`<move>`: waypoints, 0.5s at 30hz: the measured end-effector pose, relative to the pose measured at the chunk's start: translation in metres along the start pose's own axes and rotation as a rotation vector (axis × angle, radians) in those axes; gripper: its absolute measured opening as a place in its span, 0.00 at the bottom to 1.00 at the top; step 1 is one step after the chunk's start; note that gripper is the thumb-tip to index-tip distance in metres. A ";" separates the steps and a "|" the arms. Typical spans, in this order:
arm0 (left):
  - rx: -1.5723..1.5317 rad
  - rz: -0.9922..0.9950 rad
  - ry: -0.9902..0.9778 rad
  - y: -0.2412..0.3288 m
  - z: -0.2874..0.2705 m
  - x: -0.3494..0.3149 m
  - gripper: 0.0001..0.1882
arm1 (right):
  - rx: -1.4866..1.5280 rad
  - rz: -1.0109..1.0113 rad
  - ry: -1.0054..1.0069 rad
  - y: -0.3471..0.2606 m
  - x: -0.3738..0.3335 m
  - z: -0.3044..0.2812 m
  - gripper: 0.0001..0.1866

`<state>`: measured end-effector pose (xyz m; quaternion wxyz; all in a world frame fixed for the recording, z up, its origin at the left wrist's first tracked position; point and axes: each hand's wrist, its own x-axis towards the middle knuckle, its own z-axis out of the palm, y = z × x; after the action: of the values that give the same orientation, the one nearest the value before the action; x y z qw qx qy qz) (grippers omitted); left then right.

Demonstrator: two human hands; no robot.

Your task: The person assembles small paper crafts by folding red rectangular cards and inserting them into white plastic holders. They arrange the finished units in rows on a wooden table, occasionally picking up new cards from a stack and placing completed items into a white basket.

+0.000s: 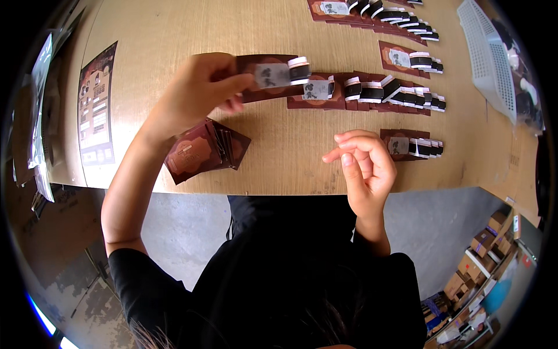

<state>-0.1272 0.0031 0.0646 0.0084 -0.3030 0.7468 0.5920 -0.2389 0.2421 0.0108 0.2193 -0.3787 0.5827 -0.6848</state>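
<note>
Wooden table (pixel 203 29), maroon cards (pixel 195 154), grey floor (pixel 180 232).

Printed lettering near the card stack (pixel 196 154); none legible.
The stack bears small pale lettering on its maroon uppermost face, too indistinct to read. Left of the stack, a long dark printed sheet (pixel 96 104) carries lines of pale print and light-coloured blocks, likewise too small for words or numbers to be made out.
</note>
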 end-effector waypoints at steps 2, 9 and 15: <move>-0.039 -0.065 -0.129 -0.003 0.010 0.011 0.10 | -0.025 0.011 0.005 -0.001 -0.005 -0.002 0.05; -0.060 -0.186 -0.197 -0.001 0.024 0.028 0.09 | -0.089 0.071 0.035 -0.001 -0.014 -0.007 0.04; 0.139 -0.111 -0.096 -0.005 0.028 0.025 0.19 | -0.071 0.074 0.060 0.000 -0.014 -0.008 0.03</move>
<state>-0.1547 0.0164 0.0430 0.0981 -0.3141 0.7669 0.5510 -0.2367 0.2574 0.0067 0.2134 -0.3437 0.6266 -0.6660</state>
